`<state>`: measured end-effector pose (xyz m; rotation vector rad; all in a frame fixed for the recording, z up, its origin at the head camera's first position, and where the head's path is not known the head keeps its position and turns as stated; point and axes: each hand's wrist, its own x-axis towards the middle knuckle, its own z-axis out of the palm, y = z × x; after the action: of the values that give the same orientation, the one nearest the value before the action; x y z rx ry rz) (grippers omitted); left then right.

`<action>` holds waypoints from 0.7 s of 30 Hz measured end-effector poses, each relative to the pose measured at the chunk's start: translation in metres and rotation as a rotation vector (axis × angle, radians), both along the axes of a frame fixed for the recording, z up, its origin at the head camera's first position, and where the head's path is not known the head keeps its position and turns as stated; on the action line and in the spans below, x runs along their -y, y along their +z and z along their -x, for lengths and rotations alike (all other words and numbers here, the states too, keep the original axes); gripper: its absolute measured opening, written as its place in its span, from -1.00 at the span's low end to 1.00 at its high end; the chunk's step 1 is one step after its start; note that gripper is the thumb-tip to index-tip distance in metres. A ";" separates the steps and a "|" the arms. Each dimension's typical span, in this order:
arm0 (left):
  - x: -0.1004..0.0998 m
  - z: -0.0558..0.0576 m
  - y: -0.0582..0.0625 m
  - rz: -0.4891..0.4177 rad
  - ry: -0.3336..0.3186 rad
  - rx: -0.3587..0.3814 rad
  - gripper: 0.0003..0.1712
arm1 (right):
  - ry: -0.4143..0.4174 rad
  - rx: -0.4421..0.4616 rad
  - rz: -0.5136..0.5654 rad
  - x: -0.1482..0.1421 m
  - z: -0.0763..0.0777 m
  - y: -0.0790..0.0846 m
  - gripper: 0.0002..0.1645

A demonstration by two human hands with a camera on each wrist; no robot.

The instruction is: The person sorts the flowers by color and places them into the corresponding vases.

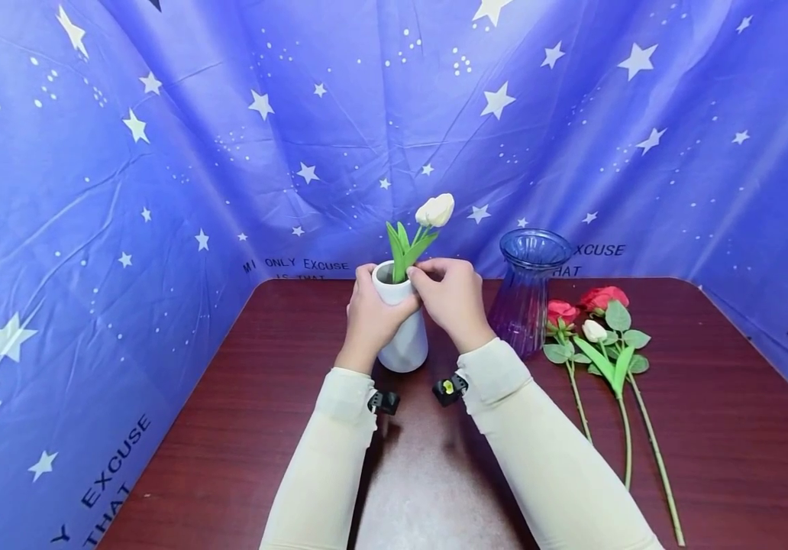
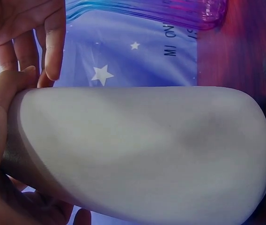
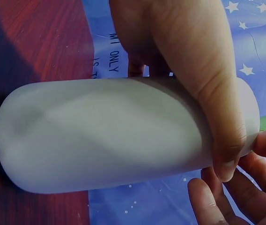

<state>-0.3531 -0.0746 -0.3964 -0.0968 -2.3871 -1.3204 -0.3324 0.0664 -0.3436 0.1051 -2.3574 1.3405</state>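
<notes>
A white vase (image 1: 404,347) stands upright on the table, with a white tulip (image 1: 435,210) in its mouth, bloom leaning right and green leaves above the rim. My left hand (image 1: 372,317) grips the vase near its top, the thumb across the front, as the right wrist view also shows. At the right side of the rim, my right hand (image 1: 454,299) pinches the tulip low down with thumb and forefinger. Its other fingers (image 3: 203,199) are loosely bent beside the vase. The vase wall hides the lower stem.
A blue-to-purple ribbed glass vase (image 1: 521,305) stands right of my right hand. Further right lie two red roses (image 1: 603,299) and another white tulip (image 1: 595,331), stems toward me. A blue starry cloth (image 1: 366,130) hangs behind and beside the dark red table (image 1: 250,458).
</notes>
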 end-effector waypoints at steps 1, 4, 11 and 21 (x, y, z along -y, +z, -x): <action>0.000 0.000 0.000 0.002 0.000 0.001 -0.05 | -0.007 0.003 0.003 0.000 0.001 -0.001 -0.70; 0.001 0.001 0.000 0.009 0.000 0.003 -0.06 | -0.025 0.014 0.015 0.001 0.003 -0.002 -0.70; 0.001 0.002 0.002 0.019 0.002 -0.016 -0.04 | -0.032 0.003 0.024 0.000 0.004 -0.003 -0.72; 0.001 0.000 0.001 0.017 0.008 -0.006 -0.05 | -0.006 -0.064 -0.125 0.001 -0.003 -0.003 -0.72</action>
<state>-0.3532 -0.0753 -0.3953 -0.0963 -2.3913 -1.2951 -0.3296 0.0659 -0.3470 0.1748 -2.3843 1.1689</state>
